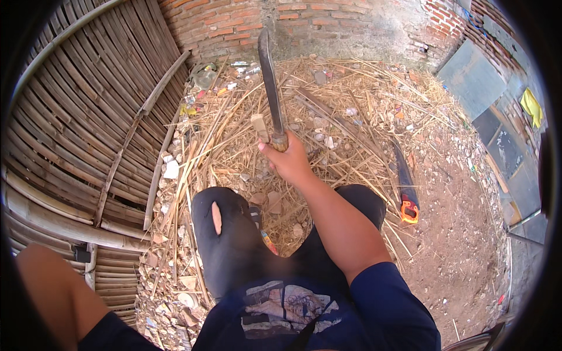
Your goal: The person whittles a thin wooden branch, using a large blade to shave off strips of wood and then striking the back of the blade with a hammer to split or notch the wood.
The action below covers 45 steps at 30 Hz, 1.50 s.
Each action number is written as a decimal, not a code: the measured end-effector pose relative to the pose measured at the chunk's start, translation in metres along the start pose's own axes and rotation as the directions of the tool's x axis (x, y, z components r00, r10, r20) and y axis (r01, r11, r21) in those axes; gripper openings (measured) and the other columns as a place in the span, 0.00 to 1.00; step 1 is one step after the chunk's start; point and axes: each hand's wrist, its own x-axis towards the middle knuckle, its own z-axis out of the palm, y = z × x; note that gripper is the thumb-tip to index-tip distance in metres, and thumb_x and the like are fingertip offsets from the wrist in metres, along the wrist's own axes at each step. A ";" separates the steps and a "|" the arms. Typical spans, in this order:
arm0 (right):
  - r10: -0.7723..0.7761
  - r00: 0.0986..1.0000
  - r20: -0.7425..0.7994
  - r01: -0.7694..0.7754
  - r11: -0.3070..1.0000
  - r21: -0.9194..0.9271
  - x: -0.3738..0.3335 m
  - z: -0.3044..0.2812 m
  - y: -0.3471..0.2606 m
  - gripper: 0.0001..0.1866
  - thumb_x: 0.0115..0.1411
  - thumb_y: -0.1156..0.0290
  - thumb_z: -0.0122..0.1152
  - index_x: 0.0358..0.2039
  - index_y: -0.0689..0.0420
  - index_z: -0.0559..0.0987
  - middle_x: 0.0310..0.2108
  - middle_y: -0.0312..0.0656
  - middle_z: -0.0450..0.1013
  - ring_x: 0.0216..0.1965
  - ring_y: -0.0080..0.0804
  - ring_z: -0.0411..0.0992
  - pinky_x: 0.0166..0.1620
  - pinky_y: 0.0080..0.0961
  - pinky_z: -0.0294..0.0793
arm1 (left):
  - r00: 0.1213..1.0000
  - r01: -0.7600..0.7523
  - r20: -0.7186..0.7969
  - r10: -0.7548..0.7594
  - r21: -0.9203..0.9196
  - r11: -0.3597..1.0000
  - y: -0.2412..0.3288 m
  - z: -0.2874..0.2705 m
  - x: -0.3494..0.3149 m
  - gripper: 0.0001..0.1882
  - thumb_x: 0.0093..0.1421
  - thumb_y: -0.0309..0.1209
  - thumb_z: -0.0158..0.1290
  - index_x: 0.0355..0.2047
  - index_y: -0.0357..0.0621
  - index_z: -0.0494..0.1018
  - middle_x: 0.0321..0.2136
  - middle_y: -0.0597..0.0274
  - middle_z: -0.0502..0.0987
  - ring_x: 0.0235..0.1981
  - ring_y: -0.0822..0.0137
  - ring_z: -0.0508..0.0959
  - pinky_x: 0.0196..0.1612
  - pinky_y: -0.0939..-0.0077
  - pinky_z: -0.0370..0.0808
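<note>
Head view: right hand (290, 161) at frame centre, fingers wrapped tight round handle of long machete (270, 82), blade rising toward upper middle, tip against brick wall (234, 23). Small wood piece (259, 126) just left of blade, near handle. Left hand out of sight; only upper arm shows at lower left. Handsaw (405, 181) with orange handle lies on dirt, right of centre, well apart from machete. Bamboo fence panel (88, 117) fills left side. Dry bamboo scraps (345, 111) litter ground.
</note>
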 end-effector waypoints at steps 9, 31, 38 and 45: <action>-0.041 0.998 0.056 0.052 0.975 -0.214 -0.002 0.021 0.003 0.23 0.57 0.60 0.73 0.44 0.63 0.77 0.32 0.46 0.78 0.34 0.37 0.76 0.40 0.35 0.75 | 0.999 0.002 0.035 -0.002 0.011 1.000 0.014 -0.007 -0.007 0.21 0.68 0.45 0.46 0.45 0.39 0.75 0.48 0.48 0.76 0.50 0.57 0.77 0.54 0.62 0.72; -0.097 0.989 0.108 0.121 0.962 -0.245 0.003 0.052 -0.003 0.22 0.58 0.62 0.73 0.46 0.63 0.77 0.31 0.43 0.78 0.31 0.28 0.74 0.37 0.31 0.74 | 0.998 0.011 0.057 -0.009 -0.032 0.999 0.015 -0.012 -0.003 0.18 0.69 0.41 0.47 0.47 0.38 0.74 0.48 0.47 0.76 0.48 0.59 0.78 0.51 0.65 0.75; -0.039 0.995 0.086 0.059 0.969 -0.241 -0.006 0.025 -0.003 0.22 0.57 0.59 0.74 0.42 0.63 0.78 0.31 0.48 0.79 0.34 0.40 0.78 0.41 0.37 0.75 | 0.999 -0.007 0.044 0.009 -0.041 0.999 0.021 -0.012 -0.004 0.17 0.69 0.39 0.47 0.47 0.38 0.74 0.48 0.47 0.76 0.47 0.60 0.79 0.50 0.65 0.76; -0.086 0.996 0.008 0.086 0.978 -0.192 -0.004 0.009 0.002 0.22 0.57 0.60 0.73 0.42 0.64 0.78 0.32 0.47 0.78 0.34 0.37 0.77 0.40 0.34 0.75 | 1.000 -0.021 0.020 0.022 -0.050 0.999 0.019 -0.009 0.000 0.16 0.69 0.37 0.47 0.48 0.38 0.74 0.47 0.47 0.76 0.47 0.61 0.79 0.49 0.66 0.77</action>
